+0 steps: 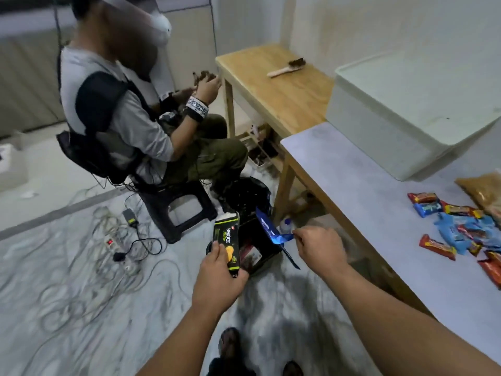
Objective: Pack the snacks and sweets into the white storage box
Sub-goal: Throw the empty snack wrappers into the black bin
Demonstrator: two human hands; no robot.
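Observation:
My left hand [217, 278] grips an opened black and green Nextar snack box [227, 240], held upright over the floor. Pinched in my right hand [321, 246] is a flattened blue snack box [268, 226] that hangs over a black bin [254, 213] on the floor. The white storage box [401, 112] stands with its lid on at the far end of the grey table [366, 202]. A heap of wrapped snacks and sweets [461, 226] lies at the table's right side, with a brown bag of snacks [482, 189] behind it.
A person sits on a black stool [179, 210] at the left, handling something small. A wooden side table [276, 88] with a brush [287, 67] stands behind. Cables and a power strip [113, 242] sprawl over the floor at left. A water bottle [286, 224] lies under the grey table.

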